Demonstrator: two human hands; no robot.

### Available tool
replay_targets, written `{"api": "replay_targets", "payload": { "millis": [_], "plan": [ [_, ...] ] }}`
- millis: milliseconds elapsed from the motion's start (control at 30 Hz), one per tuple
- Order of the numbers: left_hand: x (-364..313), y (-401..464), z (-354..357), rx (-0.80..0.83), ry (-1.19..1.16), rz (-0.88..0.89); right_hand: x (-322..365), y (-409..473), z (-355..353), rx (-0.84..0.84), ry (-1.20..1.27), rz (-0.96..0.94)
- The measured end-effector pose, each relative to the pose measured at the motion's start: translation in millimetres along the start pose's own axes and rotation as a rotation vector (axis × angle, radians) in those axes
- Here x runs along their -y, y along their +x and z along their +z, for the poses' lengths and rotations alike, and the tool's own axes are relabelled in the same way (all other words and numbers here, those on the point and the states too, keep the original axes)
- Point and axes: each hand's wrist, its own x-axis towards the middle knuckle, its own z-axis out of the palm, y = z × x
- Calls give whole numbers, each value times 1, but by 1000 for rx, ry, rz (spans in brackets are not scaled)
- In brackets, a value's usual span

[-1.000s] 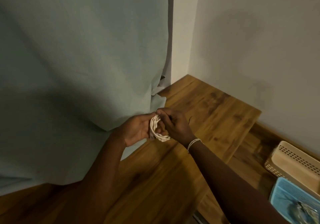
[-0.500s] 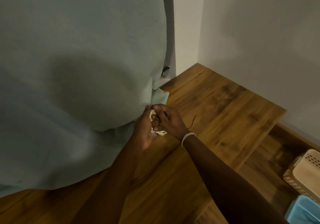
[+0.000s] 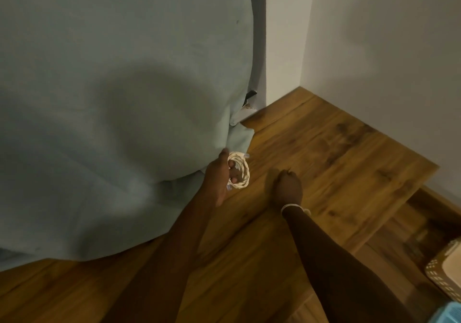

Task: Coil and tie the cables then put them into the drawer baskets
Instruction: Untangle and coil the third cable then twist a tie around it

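A small coil of white cable (image 3: 241,173) sits in my left hand (image 3: 219,178), whose fingers curl through the loop and grip it just above the wooden tabletop (image 3: 324,163), next to the hanging grey-green cloth. My right hand (image 3: 287,185) hovers a short way to the right of the coil, apart from it, fingers loosely curled toward the wood and holding nothing that I can see. A white band circles my right wrist.
A large grey-green cloth (image 3: 112,98) drapes over the left of the table. A beige perforated basket (image 3: 446,272) and a corner of a blue basket (image 3: 446,314) sit in the lower drawer at the far right. White walls meet behind.
My right hand has let go of the coil and moved away to the right. The left hand alone keeps the coiled cable. The view has shifted left, so the baskets sit nearer the edge.
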Motion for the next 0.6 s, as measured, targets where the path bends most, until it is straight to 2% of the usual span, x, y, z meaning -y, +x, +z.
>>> {"api": "replay_targets", "payload": {
  "millis": [100, 200, 400, 433, 533, 600],
  "plan": [
    [2, -2, -6, -16, -11, 12, 6, -1, 0, -24, 86, 26],
    [5, -6, -13, 8, -30, 31, 11, -2, -6, -75, 260, 185],
    [6, -12, -21, 9, -28, 32, 7, -13, -15, 17, 348, 231],
    [7, -13, -23, 12, -4, 36, 12, -20, -23, -4, 453, 199],
    [4, -17, -27, -3, 55, 64, 42, -52, -59, 27, 1011, 64],
    [-1, -21, -28, -19, 40, 90, 64, -78, -86, 118, 1171, -69]
  ]
}}
